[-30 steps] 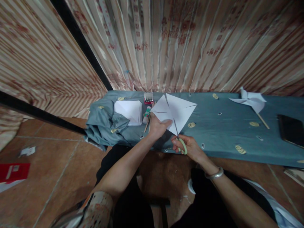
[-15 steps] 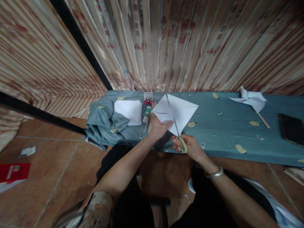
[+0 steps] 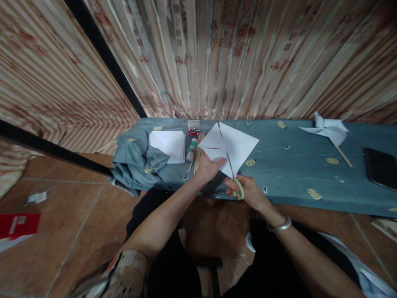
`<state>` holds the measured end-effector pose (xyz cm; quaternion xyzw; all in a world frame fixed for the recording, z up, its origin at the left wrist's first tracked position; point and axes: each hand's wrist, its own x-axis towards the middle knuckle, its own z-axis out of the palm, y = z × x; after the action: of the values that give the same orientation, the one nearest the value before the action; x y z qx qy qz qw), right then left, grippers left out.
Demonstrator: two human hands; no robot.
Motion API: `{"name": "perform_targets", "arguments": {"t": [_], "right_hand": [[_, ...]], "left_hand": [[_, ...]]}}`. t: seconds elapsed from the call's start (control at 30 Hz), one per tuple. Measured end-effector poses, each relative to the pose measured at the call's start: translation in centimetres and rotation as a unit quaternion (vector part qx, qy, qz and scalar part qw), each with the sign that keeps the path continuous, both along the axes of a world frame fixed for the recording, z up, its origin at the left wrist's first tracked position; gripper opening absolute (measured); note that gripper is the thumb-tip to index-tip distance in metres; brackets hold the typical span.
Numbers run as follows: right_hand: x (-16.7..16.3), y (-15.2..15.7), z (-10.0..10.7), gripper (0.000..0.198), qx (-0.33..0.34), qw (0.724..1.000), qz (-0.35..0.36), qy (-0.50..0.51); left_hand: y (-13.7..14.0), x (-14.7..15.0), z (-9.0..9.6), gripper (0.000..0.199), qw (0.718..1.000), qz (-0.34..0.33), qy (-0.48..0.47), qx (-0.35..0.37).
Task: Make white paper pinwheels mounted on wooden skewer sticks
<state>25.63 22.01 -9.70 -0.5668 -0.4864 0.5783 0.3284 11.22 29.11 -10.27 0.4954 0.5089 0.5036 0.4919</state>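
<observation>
My left hand [image 3: 210,166] grips a white square of paper [image 3: 239,144] by its lower left side, the thumb lying on top. Slits run inward from the corners of the sheet. In my right hand [image 3: 245,189] is a pair of scissors [image 3: 239,191] with light green handles, its fingers closed around them. The blades lie along the cut at the sheet's near corner. Part of the scissors is hidden by the fingers and the paper.
On the blue cloth-covered table [image 3: 288,174] lie a stack of white paper [image 3: 169,145], a glue stick [image 3: 191,150], wooden sticks [image 3: 196,159] and a small box of pins [image 3: 194,128]. To the right are a paper pinwheel [image 3: 328,130] and a black phone [image 3: 381,169].
Almost nothing differs. Both hands, the paper and the scissors keep nearly the same place, with only a tiny shift of the sheet.
</observation>
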Motion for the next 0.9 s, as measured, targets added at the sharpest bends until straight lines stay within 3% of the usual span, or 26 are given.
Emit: {"name": "perform_targets", "arguments": {"t": [0.9], "right_hand": [[0.04, -0.01, -0.2, 0.059, 0.031, 0.999, 0.011, -0.032]], "left_hand": [[0.06, 0.03, -0.25, 0.024, 1.0, -0.007, 0.006, 0.029]]}}
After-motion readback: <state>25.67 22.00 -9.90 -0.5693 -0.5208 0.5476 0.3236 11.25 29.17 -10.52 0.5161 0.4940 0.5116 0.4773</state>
